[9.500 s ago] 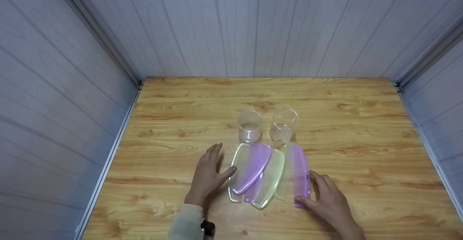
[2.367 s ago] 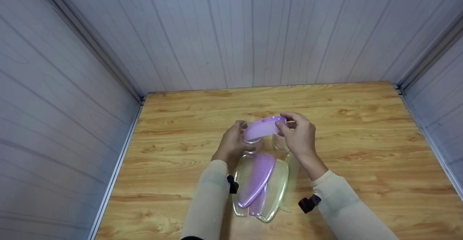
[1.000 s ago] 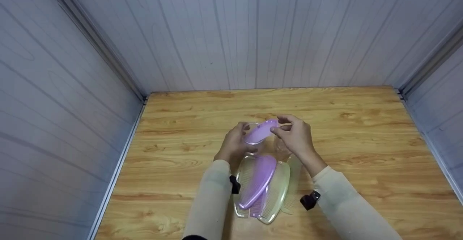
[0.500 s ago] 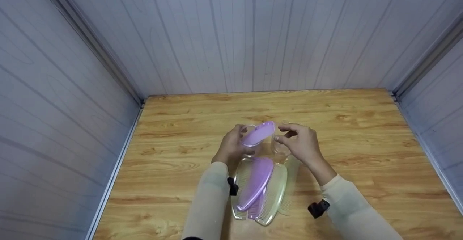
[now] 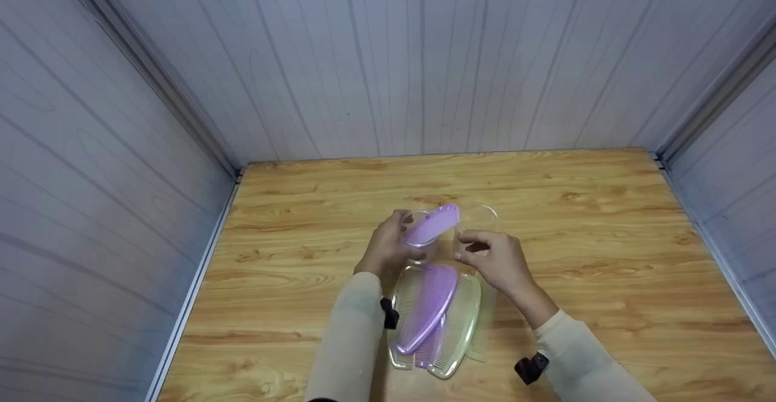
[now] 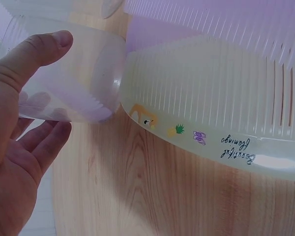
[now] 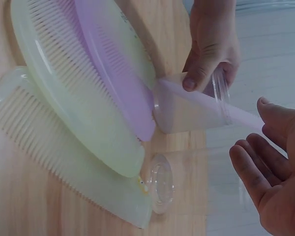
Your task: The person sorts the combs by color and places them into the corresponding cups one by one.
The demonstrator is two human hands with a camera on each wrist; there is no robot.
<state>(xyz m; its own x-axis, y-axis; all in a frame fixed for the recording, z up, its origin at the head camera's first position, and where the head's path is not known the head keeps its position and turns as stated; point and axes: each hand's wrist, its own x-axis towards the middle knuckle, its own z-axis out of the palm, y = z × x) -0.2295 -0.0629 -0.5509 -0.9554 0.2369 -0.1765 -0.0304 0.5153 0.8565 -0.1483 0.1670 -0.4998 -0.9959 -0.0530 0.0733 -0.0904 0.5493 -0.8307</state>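
Observation:
My left hand (image 5: 386, 245) grips the left clear cup (image 7: 187, 114), thumb on one side and fingers on the other. A purple comb (image 5: 434, 223) leans in that cup, with its upper end above the rim. My right hand (image 5: 498, 261) is before the right clear cup (image 5: 483, 215), thumb and fingers apart, holding nothing. Whether it touches that cup I cannot tell. Nearer me, several combs overlap on the table: a purple comb (image 5: 431, 310) on top, a green comb (image 5: 462, 320) beside it, and a paler comb (image 5: 483, 329) at the right.
The wood-grain table (image 5: 285, 208) ends at a pale panelled back wall (image 5: 388, 56). Side walls stand at left and right. A green comb (image 6: 187, 113) lies close to the held cup's base in the left wrist view.
The right hand picked up the purple comb from the right, brought it to the left cup, let go and drew down and away. The left hand came from beside the combs to that cup.

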